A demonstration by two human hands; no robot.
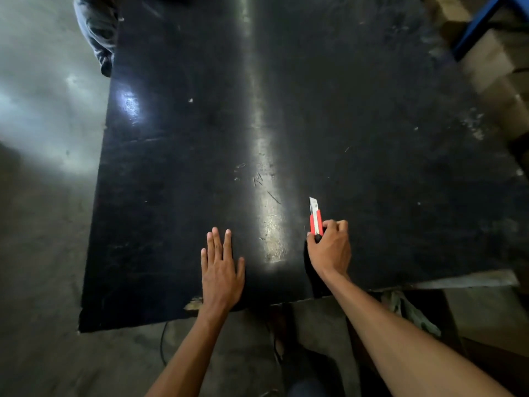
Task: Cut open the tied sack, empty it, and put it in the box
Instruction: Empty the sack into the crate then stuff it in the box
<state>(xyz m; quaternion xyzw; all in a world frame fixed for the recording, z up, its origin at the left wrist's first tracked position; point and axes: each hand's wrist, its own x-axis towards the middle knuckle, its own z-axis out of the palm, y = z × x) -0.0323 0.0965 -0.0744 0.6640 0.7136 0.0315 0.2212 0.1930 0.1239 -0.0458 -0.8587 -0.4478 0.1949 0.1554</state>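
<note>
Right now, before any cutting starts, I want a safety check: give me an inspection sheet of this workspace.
Surface: black table, scuffed, near edge chipped.
Job's things: red knife, blade out; sack and box not identifiable.
Clutter: grey bundle at far-left corner, unclear.
Hands: left hand flat on table; right hand grips knife.
Cables: thin dark cable on floor.
Surroundings: concrete floor, blue frame, greenish rag below table.

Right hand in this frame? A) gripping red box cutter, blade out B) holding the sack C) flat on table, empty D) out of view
A: the right hand curls round the red box cutter, blade extended; the left hand lies flat on the table.
</note>
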